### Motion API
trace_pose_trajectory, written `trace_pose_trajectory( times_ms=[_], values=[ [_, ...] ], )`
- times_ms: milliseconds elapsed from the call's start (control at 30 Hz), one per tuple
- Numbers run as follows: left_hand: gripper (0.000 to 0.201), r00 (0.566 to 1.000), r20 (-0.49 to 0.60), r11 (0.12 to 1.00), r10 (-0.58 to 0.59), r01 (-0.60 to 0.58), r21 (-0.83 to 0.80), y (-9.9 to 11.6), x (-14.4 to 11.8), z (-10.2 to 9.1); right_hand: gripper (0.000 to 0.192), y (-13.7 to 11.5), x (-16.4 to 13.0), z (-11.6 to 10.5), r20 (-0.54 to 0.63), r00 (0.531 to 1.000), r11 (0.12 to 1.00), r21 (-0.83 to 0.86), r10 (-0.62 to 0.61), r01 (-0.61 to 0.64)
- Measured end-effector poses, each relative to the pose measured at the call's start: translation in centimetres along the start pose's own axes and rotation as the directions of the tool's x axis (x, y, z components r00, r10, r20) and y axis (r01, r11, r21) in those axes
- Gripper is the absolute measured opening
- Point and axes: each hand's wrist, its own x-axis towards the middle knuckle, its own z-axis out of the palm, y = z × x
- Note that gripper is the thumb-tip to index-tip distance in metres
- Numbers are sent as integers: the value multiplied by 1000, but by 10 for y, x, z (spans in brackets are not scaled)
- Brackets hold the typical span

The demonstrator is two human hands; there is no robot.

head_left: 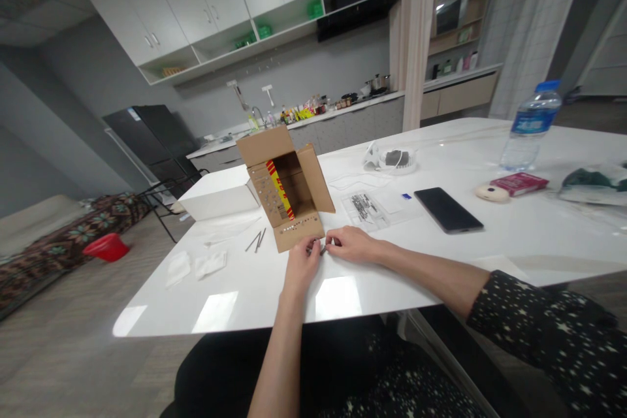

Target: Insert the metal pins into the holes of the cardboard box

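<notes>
An opened cardboard box [273, 199] lies on its side on the table with its flaps spread. Small shiny round bits dot its side and its lower flap, and a yellow and red tape strip runs across it. My left hand [302, 262] is closed at the corner of the lower flap, fingers curled. Beside it, my right hand [353, 244] pinches with thumb and forefinger. A tiny dark piece shows between the two hands, too small to name. Left of the box lie a few thin metal rods [259, 240].
A clear bag of small metal parts [363, 208], a black phone [448, 209] and a water bottle [529, 127] are to the right. A white box [218, 192] stands behind on the left, crumpled tissues [210, 264] nearer. A charger cable [402, 160] lies at the back.
</notes>
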Motion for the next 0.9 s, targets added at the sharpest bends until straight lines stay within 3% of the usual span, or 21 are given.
trace_pose_trajectory(
  times_ms=[900],
  values=[
    [26, 1000, 10, 999, 17, -17, -37, -1, -7, -2, 23, 1, 1, 1, -3, 1000, 1000, 5, -8, 8]
  ],
)
